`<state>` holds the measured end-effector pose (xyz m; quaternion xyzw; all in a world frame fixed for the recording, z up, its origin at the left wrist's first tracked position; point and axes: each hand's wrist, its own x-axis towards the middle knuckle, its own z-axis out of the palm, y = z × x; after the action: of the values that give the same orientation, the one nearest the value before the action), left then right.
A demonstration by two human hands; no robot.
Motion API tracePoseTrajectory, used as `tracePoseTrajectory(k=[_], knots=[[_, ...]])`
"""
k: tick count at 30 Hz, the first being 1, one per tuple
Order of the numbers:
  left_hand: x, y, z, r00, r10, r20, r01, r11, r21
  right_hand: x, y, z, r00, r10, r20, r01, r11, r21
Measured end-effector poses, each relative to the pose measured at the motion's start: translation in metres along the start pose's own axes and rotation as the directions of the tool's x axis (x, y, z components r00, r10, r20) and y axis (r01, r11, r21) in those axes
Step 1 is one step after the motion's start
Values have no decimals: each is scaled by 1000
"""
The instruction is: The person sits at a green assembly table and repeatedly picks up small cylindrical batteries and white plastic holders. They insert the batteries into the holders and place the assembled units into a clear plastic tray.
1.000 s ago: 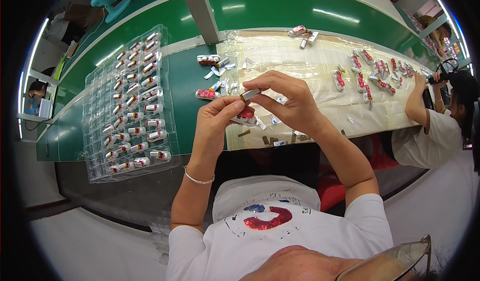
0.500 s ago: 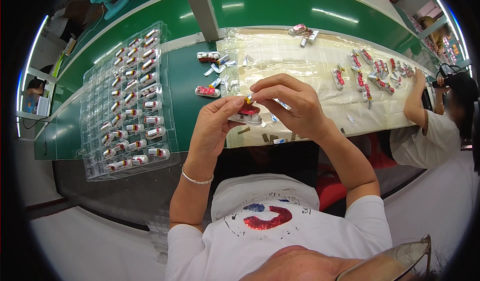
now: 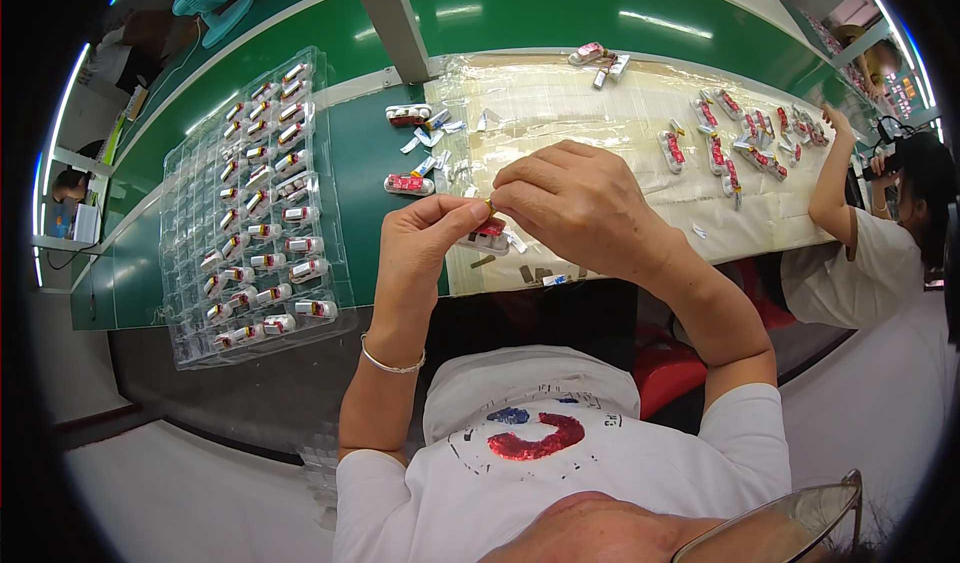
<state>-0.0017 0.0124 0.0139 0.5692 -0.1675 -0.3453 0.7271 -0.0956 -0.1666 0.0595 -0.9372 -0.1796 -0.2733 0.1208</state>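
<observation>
Evidently, left grip (image 3: 424,231) clasps a red part (image 3: 489,233) below right grip (image 3: 578,198), pinching a yellow tab (image 3: 490,206).

White short-sleeved T-shirt (image 3: 635,473) — red sequinned curve (image 3: 560,445), blue patch (image 3: 510,416) on the chest — silver bangle (image 3: 393,369), glasses (image 3: 800,521).

No lettering seems legible.
</observation>
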Motion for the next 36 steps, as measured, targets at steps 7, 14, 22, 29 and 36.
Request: tracePoseTrajectory(k=[7, 14, 22, 29, 36], knots=[[1, 0, 2, 1000, -18, -16, 17, 1000, -23, -1, 3, 5, 998, -25, 62, 25, 1000, 8], [3, -3, -2, 999, -23, -43, 22, 999, -23, -1, 7, 9, 1000, 3, 31, -3, 1000, 18], [3, 0, 3, 999, -32, -44, 31, 999, -27, 3, 2, 7, 998, -4, 57, 7, 999, -47], [4, -1, 1, 998, -21, -51, 20, 999, -30, 4, 4, 13, 1000, -12, 4, 12, 999, -37], [5, -4, 2, 998, -13, -59, 13, 1000, -2, 3, 8, 22, 992, 44, -116, -42, 999, 14]])
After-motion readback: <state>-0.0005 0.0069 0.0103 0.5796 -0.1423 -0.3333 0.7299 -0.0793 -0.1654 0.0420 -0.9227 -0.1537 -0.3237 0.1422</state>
